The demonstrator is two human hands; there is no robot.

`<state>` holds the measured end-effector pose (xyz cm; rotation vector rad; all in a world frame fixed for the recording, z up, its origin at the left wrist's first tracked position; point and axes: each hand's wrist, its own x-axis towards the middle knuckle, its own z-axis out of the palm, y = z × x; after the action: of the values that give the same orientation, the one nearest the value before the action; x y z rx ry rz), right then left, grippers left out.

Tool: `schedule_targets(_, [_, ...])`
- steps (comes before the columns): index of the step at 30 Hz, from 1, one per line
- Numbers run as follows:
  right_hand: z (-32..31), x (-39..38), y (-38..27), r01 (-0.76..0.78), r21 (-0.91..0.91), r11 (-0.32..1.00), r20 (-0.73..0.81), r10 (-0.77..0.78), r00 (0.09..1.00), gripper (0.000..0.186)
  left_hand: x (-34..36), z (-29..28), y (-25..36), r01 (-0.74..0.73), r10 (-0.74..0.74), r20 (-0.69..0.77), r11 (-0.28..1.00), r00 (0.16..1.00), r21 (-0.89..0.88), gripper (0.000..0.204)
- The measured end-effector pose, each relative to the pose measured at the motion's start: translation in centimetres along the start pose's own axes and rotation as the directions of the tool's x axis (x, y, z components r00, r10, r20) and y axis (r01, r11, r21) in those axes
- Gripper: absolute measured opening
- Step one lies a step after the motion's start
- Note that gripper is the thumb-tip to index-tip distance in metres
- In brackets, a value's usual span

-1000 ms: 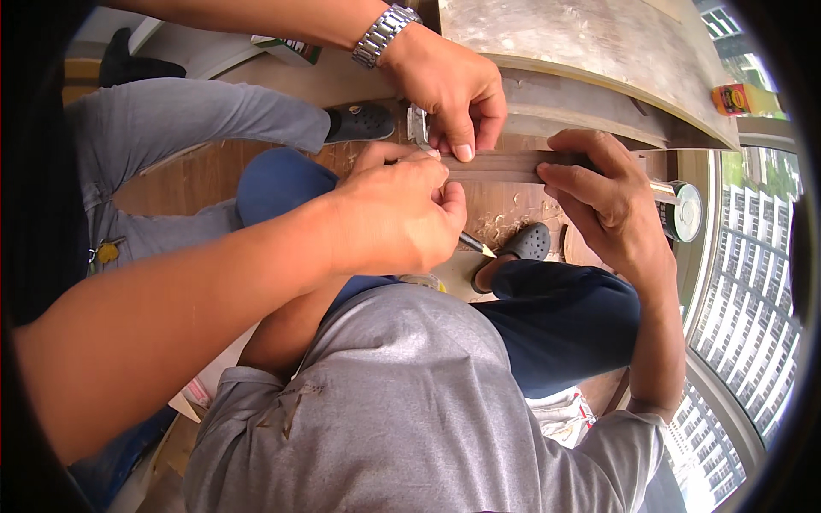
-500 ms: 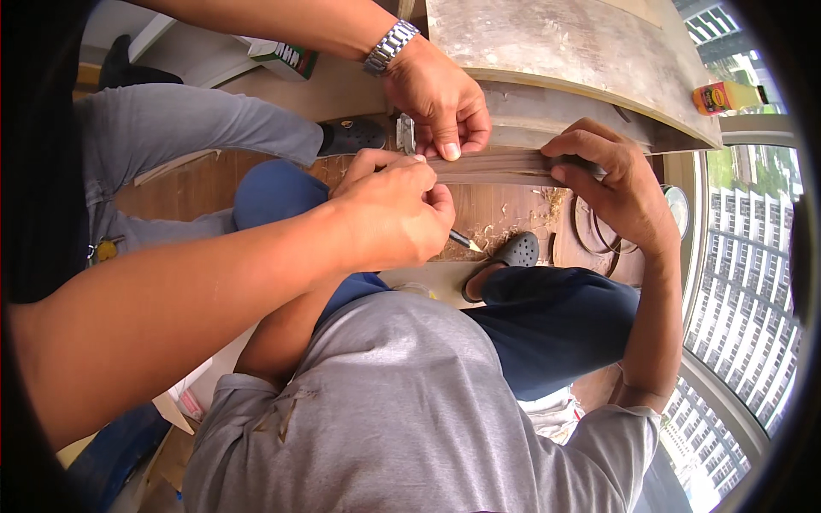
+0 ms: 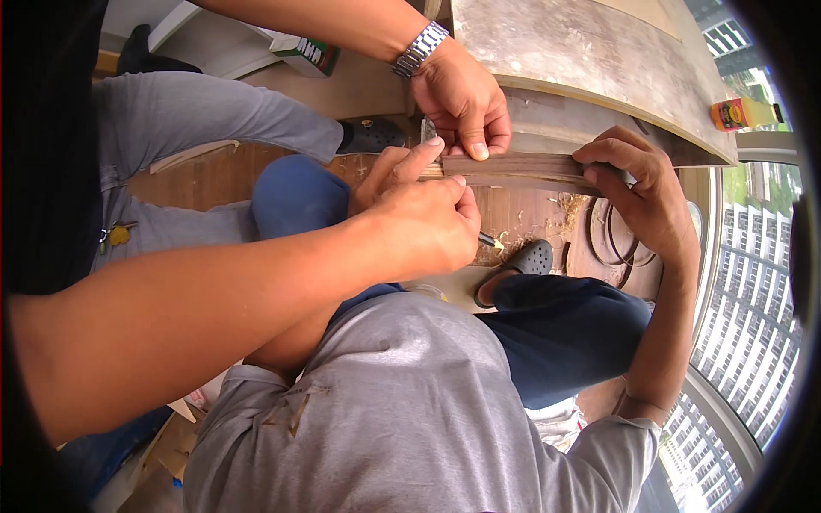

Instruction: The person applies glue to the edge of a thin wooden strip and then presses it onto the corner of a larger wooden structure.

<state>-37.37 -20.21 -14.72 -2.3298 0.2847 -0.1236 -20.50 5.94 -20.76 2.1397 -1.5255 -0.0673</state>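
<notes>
Because the thin, dark-brown wooden strips at one o'clock look light but splittable, their ends suit gripping: the right hand pinches one, though whether the half-hidden left hand pinches I cannot tell.

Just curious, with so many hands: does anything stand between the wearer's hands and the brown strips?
Nothing visible for the right hand: it holds the brown strips at their right end. Near their left end, a co-worker's right hand partly hides the left hand, so its contact there can't be told.
</notes>
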Motion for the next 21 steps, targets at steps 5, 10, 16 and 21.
schedule_targets(5, [0.4, 0.1, 0.2, 0.007, -0.008, 1.0, -0.003, -0.007, 1.0, 0.016, -0.9, 1.8, -1.7, -0.011, 0.01, -0.078, 1.0, 0.997, -0.017, 0.021])
schedule_targets(10, [0.4, 0.4, -0.2, 0.017, -0.01, 1.0, -0.01, -0.017, 1.0, 0.015, -2.1, 3.6, -4.4, -0.136, 0.131, -0.118, 0.99, 0.984, -0.036, 0.022])
schedule_targets(16, [0.4, 0.4, -0.4, 0.01, -0.023, 1.0, -0.002, -0.01, 1.0, 0.016, -0.6, 1.1, -0.8, -0.023, 0.029, -0.107, 0.998, 0.994, 0.056, 0.024])
schedule_targets(21, [0.7, 0.3, -0.3, 0.001, -0.017, 1.0, 0.003, -0.001, 1.0, 0.016, -0.6, 0.6, -0.5, -0.013, 0.014, -0.063, 1.0, 0.998, 0.011, 0.024])
